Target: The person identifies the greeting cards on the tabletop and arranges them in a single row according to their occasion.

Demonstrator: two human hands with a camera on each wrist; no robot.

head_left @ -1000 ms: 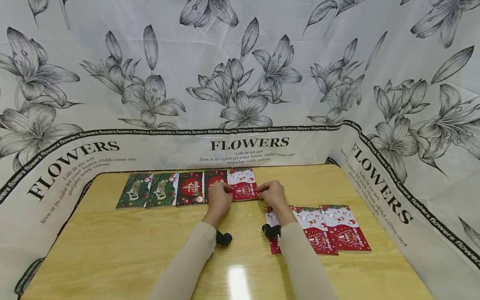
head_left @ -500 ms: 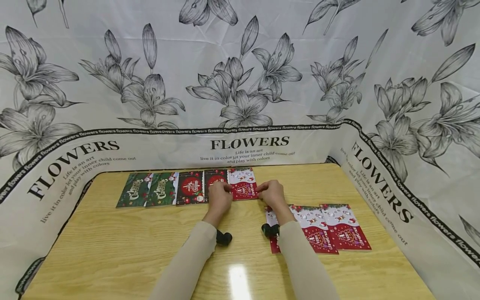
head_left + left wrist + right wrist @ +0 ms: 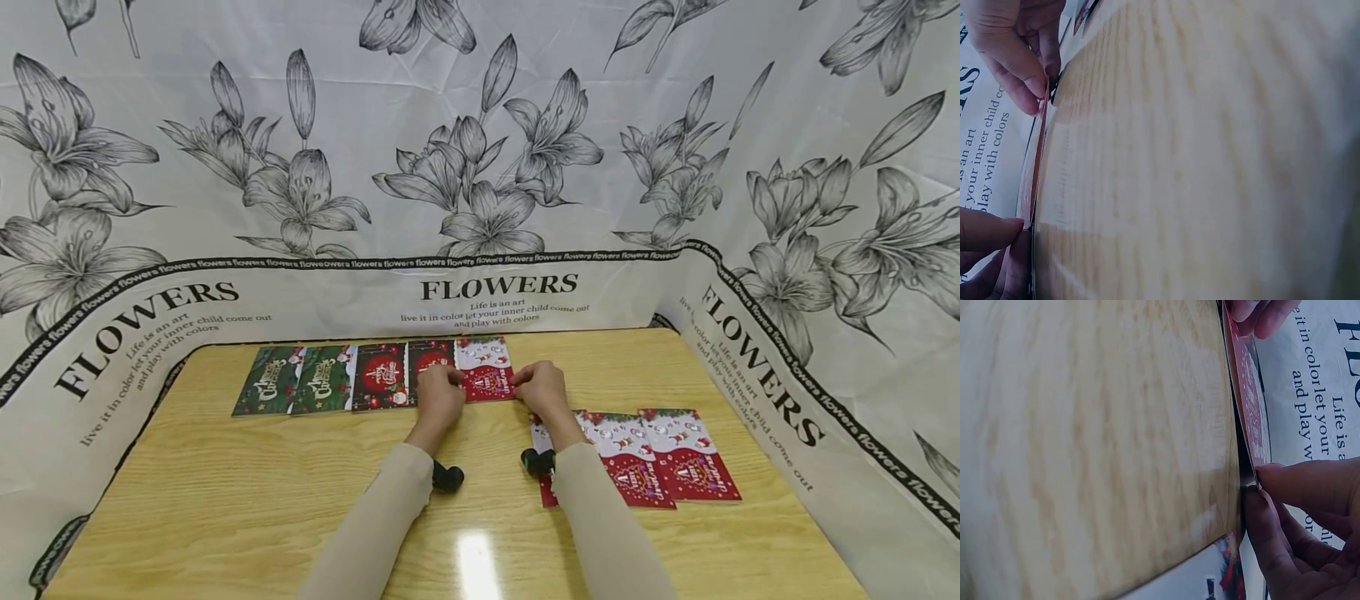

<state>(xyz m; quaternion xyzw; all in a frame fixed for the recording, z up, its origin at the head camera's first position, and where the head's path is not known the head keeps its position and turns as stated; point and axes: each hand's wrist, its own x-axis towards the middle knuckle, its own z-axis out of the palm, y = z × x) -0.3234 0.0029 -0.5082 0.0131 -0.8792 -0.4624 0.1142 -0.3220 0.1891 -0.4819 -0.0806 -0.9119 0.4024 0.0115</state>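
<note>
A red-and-white Christmas card [image 3: 487,379] lies at the right end of a row near the table's back edge. My left hand [image 3: 439,398] pinches its left side, with the thumb [image 3: 994,228] on top and fingers below the edge. At its lower right corner, my right hand [image 3: 542,390] pinches the card between thumb [image 3: 1291,478] and index finger. Seen edge-on in the right wrist view, the near edge of the card [image 3: 1250,394] is slightly raised from the wood. The left hand partly covers the neighbouring dark red card [image 3: 429,357].
Leftward the row continues with another dark red card [image 3: 381,377] and two green cards [image 3: 324,379]. Several red-and-white cards [image 3: 690,457] overlap at the right, partly under the right forearm. A floral cloth [image 3: 495,300] walls the wooden table [image 3: 247,500] at back and sides.
Both hands keep their hold on the card, and the cards stay where they were. My right wrist has shifted very slightly left.
</note>
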